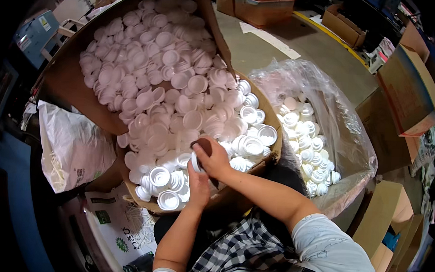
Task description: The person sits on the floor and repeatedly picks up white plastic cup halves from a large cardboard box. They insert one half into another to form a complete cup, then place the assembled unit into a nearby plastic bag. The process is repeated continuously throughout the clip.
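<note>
My left hand (199, 189) is closed round a white round plastic cap (196, 163), held on edge just above the near side of a big cardboard box (121, 166). Against it is my right hand (218, 162), its fingers curled over a dark brown object (203, 145). Only part of that object shows, so its kind cannot be made out. Heaped in the box are many loose white caps (197, 84), ridged and hollow, some facing up. Several brightly lit caps (168, 200) lie right beside my left hand.
To the right, a clear plastic bag (349, 144) lines a container of white ridged caps (311, 141). A white sack (72, 147) stands left of the box; a printed bag with thin white strips (137, 226) lies below it. Cardboard boxes (404, 92) stack up at far right.
</note>
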{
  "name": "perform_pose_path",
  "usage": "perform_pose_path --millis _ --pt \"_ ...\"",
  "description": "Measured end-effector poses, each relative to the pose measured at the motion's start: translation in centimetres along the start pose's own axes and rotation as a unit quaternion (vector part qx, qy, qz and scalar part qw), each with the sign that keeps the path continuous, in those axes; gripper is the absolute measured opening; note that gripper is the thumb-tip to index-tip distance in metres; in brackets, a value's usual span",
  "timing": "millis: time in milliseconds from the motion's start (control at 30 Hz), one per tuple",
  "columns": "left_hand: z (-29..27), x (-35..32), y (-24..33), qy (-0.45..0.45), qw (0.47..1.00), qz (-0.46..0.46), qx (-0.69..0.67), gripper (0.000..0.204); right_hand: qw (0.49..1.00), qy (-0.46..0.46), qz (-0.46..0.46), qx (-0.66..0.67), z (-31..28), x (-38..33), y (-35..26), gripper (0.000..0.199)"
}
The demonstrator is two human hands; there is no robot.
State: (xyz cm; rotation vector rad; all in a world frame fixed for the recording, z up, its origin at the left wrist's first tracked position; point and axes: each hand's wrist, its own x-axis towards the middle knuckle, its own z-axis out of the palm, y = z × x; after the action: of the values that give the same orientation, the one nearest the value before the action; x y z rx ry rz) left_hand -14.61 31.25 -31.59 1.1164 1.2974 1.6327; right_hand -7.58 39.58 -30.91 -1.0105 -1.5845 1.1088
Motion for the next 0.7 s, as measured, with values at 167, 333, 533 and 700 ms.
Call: perform_pose_path --millis 167,333,533,700 --pt "-0.5 1.0 0.8 0.085 0.995 -0.019 0.043 0.032 0.990 -0.080 0.099 0.055 0.0 0.8 0.7 0.036" --pt "-4.1 2.8 -0.7 0.247 0.947 -0.132 -0.159 0.026 0.981 -0.116 0.143 0.053 -1.3 3.1 1.2 0.041" --pt "-5.7 3.2 0.2 0.235 0.943 -0.115 -0.204 0.036 0.949 -0.241 0.048 -0.196 -2.8 3.4 3.7 0.057" --pt "-5.3 2.8 0.4 0.109 0.909 -0.136 -0.380 0.056 0.963 0.032 0.050 -0.264 -2.6 5.2 5.4 0.057"
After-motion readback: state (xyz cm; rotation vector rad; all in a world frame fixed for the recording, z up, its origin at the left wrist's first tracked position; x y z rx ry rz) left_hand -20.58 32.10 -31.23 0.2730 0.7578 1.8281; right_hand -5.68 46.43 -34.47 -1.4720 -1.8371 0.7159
